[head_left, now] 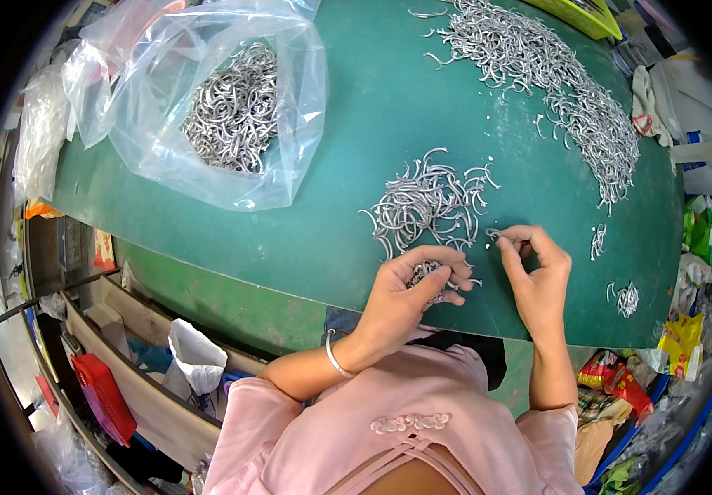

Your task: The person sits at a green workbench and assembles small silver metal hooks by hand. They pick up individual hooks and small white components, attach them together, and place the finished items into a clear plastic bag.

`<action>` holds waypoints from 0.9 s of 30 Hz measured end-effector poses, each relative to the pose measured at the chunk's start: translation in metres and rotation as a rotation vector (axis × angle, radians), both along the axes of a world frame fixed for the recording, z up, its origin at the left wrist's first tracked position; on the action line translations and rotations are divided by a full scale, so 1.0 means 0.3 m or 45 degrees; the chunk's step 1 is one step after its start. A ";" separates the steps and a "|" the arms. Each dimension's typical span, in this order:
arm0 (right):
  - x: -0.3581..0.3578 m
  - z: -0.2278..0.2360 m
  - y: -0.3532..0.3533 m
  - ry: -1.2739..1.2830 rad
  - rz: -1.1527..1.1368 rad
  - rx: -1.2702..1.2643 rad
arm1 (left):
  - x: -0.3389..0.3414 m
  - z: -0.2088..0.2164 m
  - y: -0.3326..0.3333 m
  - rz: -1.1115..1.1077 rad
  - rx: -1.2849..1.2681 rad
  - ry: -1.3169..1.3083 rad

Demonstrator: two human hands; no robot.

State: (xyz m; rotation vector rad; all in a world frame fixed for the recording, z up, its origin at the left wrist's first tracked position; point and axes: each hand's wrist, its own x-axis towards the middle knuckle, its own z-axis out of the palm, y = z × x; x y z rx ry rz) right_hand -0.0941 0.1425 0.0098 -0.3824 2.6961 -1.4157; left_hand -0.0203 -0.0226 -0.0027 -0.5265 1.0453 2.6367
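My left hand [395, 299] is curled round a handful of small curved silver-grey metal pieces [424, 272], close to the near edge of the green table [290, 247]. To its right, my right hand [540, 276] pinches one curved metal piece [493, 233] between thumb and forefinger. Just beyond my left hand lies a loose pile of the same pieces [424, 202]. A clear plastic bag [300, 124] at the far left of the table holds many more of them [239, 107]. Their exact kind is too small to tell.
A long heap of curved pieces [570, 87] stretches along the far right. Two small clusters lie nearer, one [598, 241] beyond the other [627, 299]. A yellow-green tray [587, 16] stands at the far edge. Left of the table is a shelf with a red basket [104, 396].
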 end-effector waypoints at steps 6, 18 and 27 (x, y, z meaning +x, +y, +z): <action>0.005 -0.004 0.004 -0.452 -0.058 -0.393 | -0.009 0.001 0.010 -0.012 0.035 0.008; -0.073 0.046 -0.009 -0.175 0.243 -0.181 | -0.009 -0.021 0.005 0.012 0.072 0.040; -0.155 -0.030 -0.035 0.700 0.425 0.517 | -0.003 0.008 0.001 0.022 0.061 0.078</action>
